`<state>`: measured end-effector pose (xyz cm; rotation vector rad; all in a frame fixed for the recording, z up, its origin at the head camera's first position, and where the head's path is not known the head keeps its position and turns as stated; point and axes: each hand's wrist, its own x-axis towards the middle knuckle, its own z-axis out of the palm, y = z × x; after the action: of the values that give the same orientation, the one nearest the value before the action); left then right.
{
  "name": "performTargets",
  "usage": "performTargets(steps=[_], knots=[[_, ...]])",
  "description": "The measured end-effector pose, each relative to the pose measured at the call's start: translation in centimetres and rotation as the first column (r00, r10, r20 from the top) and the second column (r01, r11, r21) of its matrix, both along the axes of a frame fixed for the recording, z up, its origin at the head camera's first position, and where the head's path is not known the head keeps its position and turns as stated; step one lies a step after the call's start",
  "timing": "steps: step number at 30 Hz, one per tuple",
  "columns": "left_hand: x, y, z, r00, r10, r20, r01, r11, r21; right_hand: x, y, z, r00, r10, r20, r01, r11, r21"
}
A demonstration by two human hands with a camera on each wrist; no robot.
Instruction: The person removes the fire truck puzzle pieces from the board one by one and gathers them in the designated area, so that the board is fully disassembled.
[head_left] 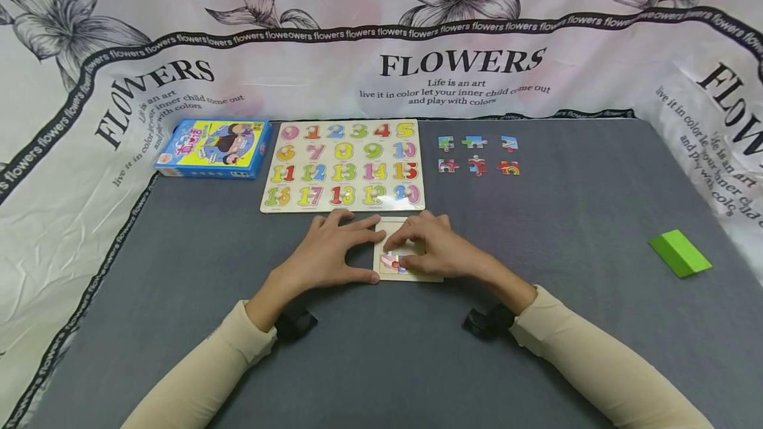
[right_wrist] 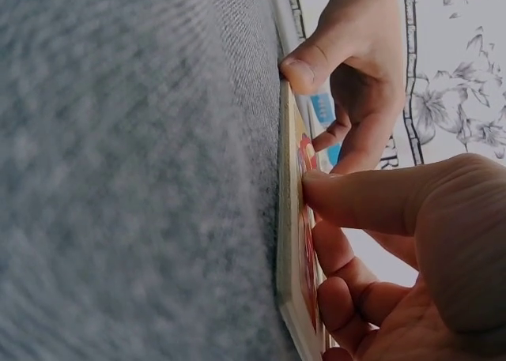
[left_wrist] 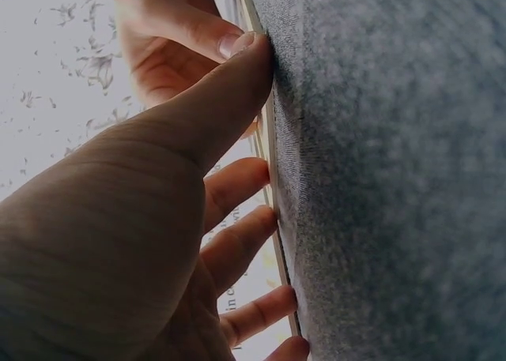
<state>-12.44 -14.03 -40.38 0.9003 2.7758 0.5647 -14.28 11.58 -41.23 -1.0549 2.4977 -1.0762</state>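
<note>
A small wooden puzzle board lies flat on the grey cloth. My left hand has its fingers spread at the board's left side, with the thumb touching the lower left corner. Over the board is my right hand, its thumb and curled index finger at a colourful jigsaw piece on the board's lower part. The right hand covers much of the board's right half. From the right wrist view, the right thumb touches the board's top, and the board's edge lies on the cloth.
A wooden number board lies just beyond the hands, beside a blue and yellow box. Several loose jigsaw pieces sit in two rows at the back right. A green block lies far right.
</note>
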Motion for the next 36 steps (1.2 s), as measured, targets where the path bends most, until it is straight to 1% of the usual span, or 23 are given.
performTargets(steps=[5, 8, 15, 28, 32, 36], knots=[[-0.03, 0.02, -0.03, 1.0, 0.002, 0.0, -0.002, 1.0, -0.01, 0.06, -0.03, 0.38, 1.0, -0.003, 0.019, 0.002, 1.0, 0.011], [-0.04, 0.03, -0.06, 1.0, 0.003, 0.0, -0.003, 1.0, -0.009, 0.09, -0.03, 0.51, 1.0, 0.009, 0.013, -0.009, 1.0, 0.016], [-0.12, 0.06, -0.19, 1.0, -0.001, -0.006, 0.001, 1.0, -0.021, 0.42, -0.19, 0.58, 0.997, 0.046, -0.066, -0.044, 0.999, 0.028], [-0.07, -0.06, 0.0, 1.0, 0.002, 0.008, -0.002, 1.0, -0.008, 0.52, -0.61, 0.45, 0.99, 0.038, -0.139, -0.031, 0.998, 0.051], [-0.03, -0.04, -0.03, 1.0, 0.002, 0.011, -0.002, 1.0, -0.005, 0.53, -0.49, 0.47, 0.99, 0.04, -0.134, -0.036, 0.999, 0.03], [-0.01, 0.02, -0.05, 1.0, -0.002, 0.006, 0.002, 1.0, -0.005, 0.41, -0.16, 0.5, 0.993, 0.043, -0.112, -0.044, 0.999, -0.004]])
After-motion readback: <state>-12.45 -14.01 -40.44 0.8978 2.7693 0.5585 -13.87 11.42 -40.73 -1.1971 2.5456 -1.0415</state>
